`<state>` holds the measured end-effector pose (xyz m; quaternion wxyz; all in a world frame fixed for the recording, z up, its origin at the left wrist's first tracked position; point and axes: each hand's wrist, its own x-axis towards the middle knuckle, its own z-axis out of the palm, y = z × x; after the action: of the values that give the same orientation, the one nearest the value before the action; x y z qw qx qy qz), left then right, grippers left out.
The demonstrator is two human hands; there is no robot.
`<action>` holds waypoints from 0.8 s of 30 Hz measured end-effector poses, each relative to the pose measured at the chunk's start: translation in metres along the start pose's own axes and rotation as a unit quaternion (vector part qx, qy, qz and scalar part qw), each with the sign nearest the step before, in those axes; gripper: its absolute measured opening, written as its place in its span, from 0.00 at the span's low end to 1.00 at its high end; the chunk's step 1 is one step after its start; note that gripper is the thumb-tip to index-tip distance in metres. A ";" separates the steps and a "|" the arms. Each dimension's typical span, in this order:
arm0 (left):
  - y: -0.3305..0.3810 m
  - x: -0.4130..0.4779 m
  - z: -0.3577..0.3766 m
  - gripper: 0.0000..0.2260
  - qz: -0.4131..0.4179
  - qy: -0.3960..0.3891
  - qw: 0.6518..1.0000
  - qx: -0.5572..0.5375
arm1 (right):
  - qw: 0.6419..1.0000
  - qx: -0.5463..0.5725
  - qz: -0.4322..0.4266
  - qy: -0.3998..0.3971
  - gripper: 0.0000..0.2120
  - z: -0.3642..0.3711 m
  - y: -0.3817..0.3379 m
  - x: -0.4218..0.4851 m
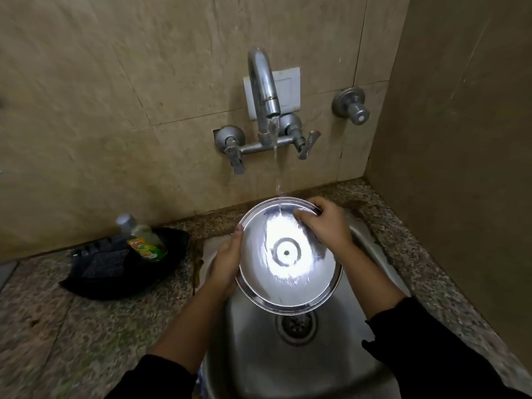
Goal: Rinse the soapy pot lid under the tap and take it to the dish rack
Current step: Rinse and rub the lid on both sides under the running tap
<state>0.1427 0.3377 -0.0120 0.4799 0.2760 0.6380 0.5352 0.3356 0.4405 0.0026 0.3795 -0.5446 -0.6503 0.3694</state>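
A round steel pot lid (pixel 283 272) is held over the sink with its underside facing me, a small rivet at its centre. Water runs from the tap (pixel 263 87) and strikes the lid's far edge. My left hand (pixel 227 259) grips the lid's left rim, thumb over the edge. My right hand (pixel 322 221) lies on the upper right rim with its fingers pressed on the wet inner surface. No dish rack is in view.
The steel sink (pixel 331 355) has a drain (pixel 296 326) just below the lid. A black tray (pixel 123 263) on the granite counter to the left holds a dish soap bottle (pixel 144 240) and a scrub pad. A wall closes off the right side.
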 end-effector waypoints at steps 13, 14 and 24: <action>0.032 0.010 0.053 0.12 0.056 0.037 0.997 -0.036 | 0.990 -0.076 -0.115 0.036 0.26 -0.024 0.029 -0.003; 0.032 0.013 0.048 0.13 0.061 0.053 0.996 -0.040 | 0.983 -0.100 -0.151 0.020 0.26 -0.021 0.030 -0.009; 0.036 0.021 -0.011 0.10 -0.044 0.117 0.987 -0.096 | 0.848 -0.237 -0.465 -0.093 0.20 0.002 0.048 -0.040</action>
<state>0.1187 0.3610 0.0150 0.4488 0.1358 0.6469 0.6013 0.3594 0.4072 -0.0449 0.3044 -0.2151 -0.9274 0.0332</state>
